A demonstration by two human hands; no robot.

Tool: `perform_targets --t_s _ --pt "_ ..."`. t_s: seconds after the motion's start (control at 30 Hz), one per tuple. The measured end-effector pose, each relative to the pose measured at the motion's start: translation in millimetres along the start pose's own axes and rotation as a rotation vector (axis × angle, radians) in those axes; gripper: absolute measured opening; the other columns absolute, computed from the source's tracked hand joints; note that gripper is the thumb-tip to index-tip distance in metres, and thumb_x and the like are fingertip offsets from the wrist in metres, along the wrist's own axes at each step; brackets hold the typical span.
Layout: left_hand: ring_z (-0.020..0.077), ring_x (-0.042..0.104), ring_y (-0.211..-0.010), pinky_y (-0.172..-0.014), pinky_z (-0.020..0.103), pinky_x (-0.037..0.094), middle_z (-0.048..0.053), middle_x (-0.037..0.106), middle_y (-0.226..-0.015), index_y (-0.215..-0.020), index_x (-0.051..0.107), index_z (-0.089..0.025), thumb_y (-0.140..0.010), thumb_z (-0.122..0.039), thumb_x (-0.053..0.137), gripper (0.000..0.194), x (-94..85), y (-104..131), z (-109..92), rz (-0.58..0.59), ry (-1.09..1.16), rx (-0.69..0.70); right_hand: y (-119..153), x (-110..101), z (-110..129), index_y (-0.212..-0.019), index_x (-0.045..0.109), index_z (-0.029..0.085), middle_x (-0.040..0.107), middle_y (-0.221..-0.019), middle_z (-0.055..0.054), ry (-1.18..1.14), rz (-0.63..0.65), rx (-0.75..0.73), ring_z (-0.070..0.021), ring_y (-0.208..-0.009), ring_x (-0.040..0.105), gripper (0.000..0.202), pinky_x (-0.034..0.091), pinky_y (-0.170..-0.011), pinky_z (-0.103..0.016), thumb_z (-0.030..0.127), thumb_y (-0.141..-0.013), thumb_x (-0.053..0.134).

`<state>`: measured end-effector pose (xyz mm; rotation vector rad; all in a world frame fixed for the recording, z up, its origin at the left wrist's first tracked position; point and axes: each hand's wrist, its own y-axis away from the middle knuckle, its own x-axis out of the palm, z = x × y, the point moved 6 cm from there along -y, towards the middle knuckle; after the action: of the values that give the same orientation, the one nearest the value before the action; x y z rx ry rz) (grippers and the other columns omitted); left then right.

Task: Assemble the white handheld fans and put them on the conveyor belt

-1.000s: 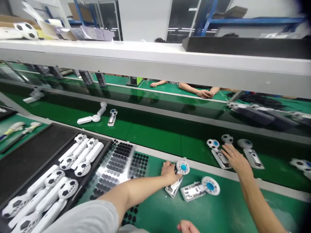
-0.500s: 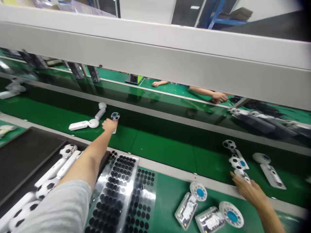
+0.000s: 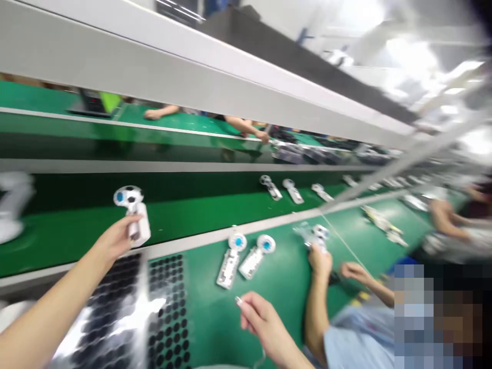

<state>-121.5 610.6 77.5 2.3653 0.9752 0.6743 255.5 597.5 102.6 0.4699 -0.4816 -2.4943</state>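
Note:
My left hand (image 3: 117, 238) is closed round a white handheld fan (image 3: 142, 224) with a football-patterned head and a blue round centre. It holds the fan above the near edge of the dark green conveyor belt (image 3: 200, 202). My right hand (image 3: 265, 325) is low over the bench, thumb and fingers pinching the small pale end of what looks like a cable (image 3: 239, 301); a thin pale cord shows below the hand. Beyond it, two white fans (image 3: 228, 269) (image 3: 251, 262) with blue centres lie on the bench, their handles showing inner parts.
Sheets of black round stickers (image 3: 169, 307) lie at the lower left. At the right, a co-worker's hand (image 3: 321, 261) holds another fan beside clear plastic. Several fans (image 3: 292, 191) lie along the belt. A long pale beam (image 3: 154, 66) crosses overhead, with a slanted post (image 3: 384, 166) at right.
The view has turned to the right. My left hand, earlier at a fan on the belt, now holds a fan raised. My right hand pinching the cable end shows at the bottom.

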Motion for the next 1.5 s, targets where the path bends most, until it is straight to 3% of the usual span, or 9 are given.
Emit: perform_targets --t_s 0.1,0.23,0.33,0.4,0.73,1.07,1.2,1.33,1.5 --pt "0.0143 0.060 -0.053 -0.048 0.024 0.053 0.003 0.064 -0.067 -0.082 0.060 -0.015 -0.075 -0.009 0.051 0.014 53.0 51 50 0.160 -0.031 -0.109 6 -13 9 -0.073 0.051 0.018 0.052 -0.054 0.004 -0.083 -0.012 -0.031 -0.0079 -0.048 0.039 0.027 0.032 -0.048 -0.021 0.043 -0.081 0.047" --pt "0.0153 0.061 -0.052 -0.048 0.027 0.054 0.005 0.065 -0.069 -0.086 0.060 -0.014 -0.081 -0.018 0.049 0.013 113.3 123 107 0.272 -0.027 -0.234 17 -25 20 -0.078 0.052 0.017 0.052 -0.056 0.004 -0.119 -0.013 -0.087 -0.0076 -0.049 0.040 0.022 0.033 -0.050 -0.020 0.039 -0.082 0.047" --pt "0.0147 0.060 -0.050 -0.047 0.026 0.053 0.007 0.064 -0.066 -0.084 0.060 -0.011 -0.084 -0.022 0.046 0.017 145.6 166 132 0.361 -0.038 -0.303 30 -28 27 -0.079 0.053 0.018 0.054 -0.059 0.003 -0.116 0.005 -0.156 -0.0079 -0.051 0.042 0.020 0.034 -0.051 -0.021 0.036 -0.084 0.046" --pt "0.0139 0.059 -0.047 -0.045 0.023 0.050 0.007 0.064 -0.063 -0.082 0.060 -0.010 -0.084 -0.023 0.047 0.018 156.6 186 140 0.409 -0.058 -0.341 37 -30 31 -0.078 0.053 0.018 0.054 -0.059 0.003 -0.113 0.013 -0.195 -0.0078 -0.051 0.042 0.019 0.034 -0.051 -0.021 0.035 -0.085 0.045" --pt "0.0130 0.055 -0.042 -0.041 0.021 0.045 0.006 0.060 -0.053 -0.071 0.060 -0.010 -0.087 -0.034 0.041 0.036 164.3 221 140 0.467 -0.046 -0.386 52 -35 38 -0.077 0.051 0.018 0.054 -0.059 0.004 -0.134 0.044 -0.254 -0.0080 -0.051 0.043 0.020 0.036 -0.053 -0.022 0.036 -0.084 0.045" --pt "0.0121 0.058 -0.050 -0.048 0.021 0.046 0.003 0.063 -0.065 -0.088 0.058 -0.013 -0.082 -0.031 0.052 0.020 161.7 223 138 0.507 -0.016 -0.247 58 -32 46 -0.075 0.049 0.019 0.051 -0.058 0.005 -0.132 0.110 -0.302 -0.0084 -0.052 0.042 0.020 0.035 -0.055 -0.022 0.034 -0.086 0.044" --pt "0.0115 0.059 -0.055 -0.049 0.020 0.046 0.001 0.061 -0.070 -0.093 0.055 -0.017 -0.077 -0.035 0.059 0.024 159.1 222 139 0.519 -0.068 -0.187 58 -35 48 -0.074 0.048 0.019 0.051 -0.058 0.005 -0.073 0.125 -0.303 -0.0092 -0.055 0.045 0.019 0.037 -0.058 -0.023 0.032 -0.086 0.043" --pt "0.0167 0.061 -0.059 -0.051 0.028 0.051 0.002 0.061 -0.074 -0.095 0.049 -0.019 -0.078 -0.044 0.054 0.031 158.9 225 141 0.564 -0.207 -0.192 57 -35 46 -0.072 0.048 0.019 0.050 -0.056 0.005 0.040 0.184 -0.273 -0.0086 -0.051 0.042 0.018 0.033 -0.052 -0.022 0.030 -0.085 0.043" --pt "0.0172 0.060 -0.054 -0.049 0.031 0.051 0.001 0.059 -0.065 -0.095 0.043 -0.021 -0.078 -0.050 0.050 0.035 157.1 228 143 0.618 -0.329 -0.188 56 -31 42 -0.071 0.048 0.019 0.050 -0.057 0.005 0.039 0.240 -0.261 -0.0083 -0.052 0.042 0.019 0.033 -0.053 -0.022 0.030 -0.086 0.043"
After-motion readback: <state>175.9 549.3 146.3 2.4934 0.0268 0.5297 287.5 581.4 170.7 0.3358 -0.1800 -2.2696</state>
